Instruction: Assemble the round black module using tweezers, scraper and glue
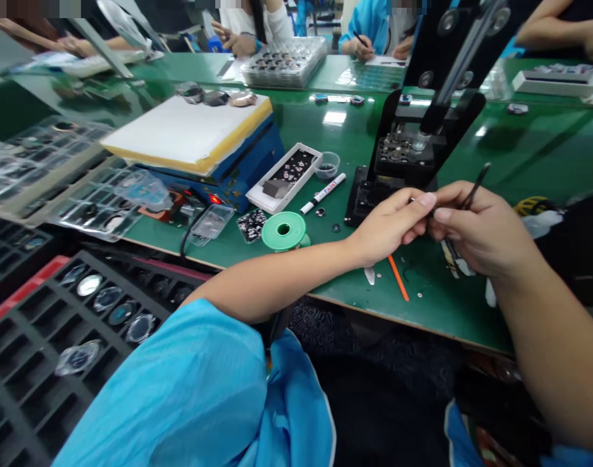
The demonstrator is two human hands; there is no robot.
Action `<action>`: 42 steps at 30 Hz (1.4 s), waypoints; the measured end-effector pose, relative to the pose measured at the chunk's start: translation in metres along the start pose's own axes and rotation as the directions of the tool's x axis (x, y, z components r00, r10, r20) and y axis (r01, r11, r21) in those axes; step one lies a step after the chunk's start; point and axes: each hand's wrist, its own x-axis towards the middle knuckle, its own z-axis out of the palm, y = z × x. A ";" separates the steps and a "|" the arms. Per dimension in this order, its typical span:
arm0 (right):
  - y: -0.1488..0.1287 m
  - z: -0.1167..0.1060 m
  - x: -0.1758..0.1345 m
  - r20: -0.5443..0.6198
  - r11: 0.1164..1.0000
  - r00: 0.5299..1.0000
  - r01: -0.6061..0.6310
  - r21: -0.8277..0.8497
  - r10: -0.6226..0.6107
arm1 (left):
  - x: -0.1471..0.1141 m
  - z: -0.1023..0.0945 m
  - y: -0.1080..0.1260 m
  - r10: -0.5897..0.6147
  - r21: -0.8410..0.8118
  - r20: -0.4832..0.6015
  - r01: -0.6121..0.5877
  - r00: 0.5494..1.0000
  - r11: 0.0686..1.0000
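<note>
My left hand point(396, 219) is closed in a pinch, its fingertips meeting those of my right hand in front of the black press point(398, 149). Whatever it pinches is tiny, dark and mostly covered by the fingers. My right hand point(486, 227) is wrapped round slim dark tweezers point(481, 176), whose one end sticks up past the knuckles. Below the hands, an orange stick point(398, 279) and a small pointed blade point(369, 275) lie on the green table point(345, 288). A white paint marker point(323, 193) rests left of the press.
A green spool point(283, 231), a white parts box point(262, 196) and a blue heating box point(248, 162) stand to the left. A black compartment tray point(31, 353) with watch parts is at lower left. Stacked clear trays point(301, 65) stand across the table, where other people sit.
</note>
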 end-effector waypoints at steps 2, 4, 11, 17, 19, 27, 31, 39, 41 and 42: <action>-0.003 0.003 -0.001 -0.005 1.000 1.000 -0.024 0.009 0.024 | 0.001 -0.001 -0.001 -0.007 0.003 -0.003 0.007 1.000 1.000; -0.005 0.005 -0.001 -0.009 0.999 1.000 -0.027 0.030 0.028 | 0.002 -0.002 -0.002 -0.007 -0.015 -0.001 0.007 1.000 1.000; -0.007 0.009 0.002 0.042 0.998 0.999 0.019 0.060 -0.021 | 0.000 0.005 0.009 -0.054 -0.053 0.010 0.054 0.999 0.997; -0.005 0.007 0.002 0.072 1.000 0.997 0.003 0.022 -0.004 | 0.001 0.009 0.014 -0.130 -0.083 -0.021 0.128 0.991 0.988; -0.005 0.007 0.002 0.069 0.999 0.998 0.005 0.032 -0.008 | 0.001 0.010 0.016 -0.154 -0.095 -0.032 0.150 0.988 0.984; -0.004 0.005 0.003 0.142 1.000 0.990 0.024 0.019 -0.026 | 0.001 0.010 0.017 -0.193 -0.153 -0.032 0.186 0.981 0.971; -0.005 0.005 0.002 0.150 1.000 0.989 -0.006 -0.003 0.007 | 0.002 0.008 0.018 -0.226 -0.187 -0.026 0.218 0.974 0.958; 0.001 0.004 0.003 0.156 1.000 0.988 0.011 0.023 -0.014 | 0.002 0.009 0.021 -0.214 -0.212 0.024 0.214 0.977 0.954; 0.001 0.002 0.003 0.169 1.000 0.985 0.016 0.014 -0.018 | 0.001 0.008 0.018 -0.209 -0.210 0.023 0.209 0.978 0.955; 0.001 0.001 0.003 0.174 1.000 0.985 0.017 0.014 -0.019 | 0.001 0.007 0.017 -0.212 -0.209 0.022 0.212 0.977 0.955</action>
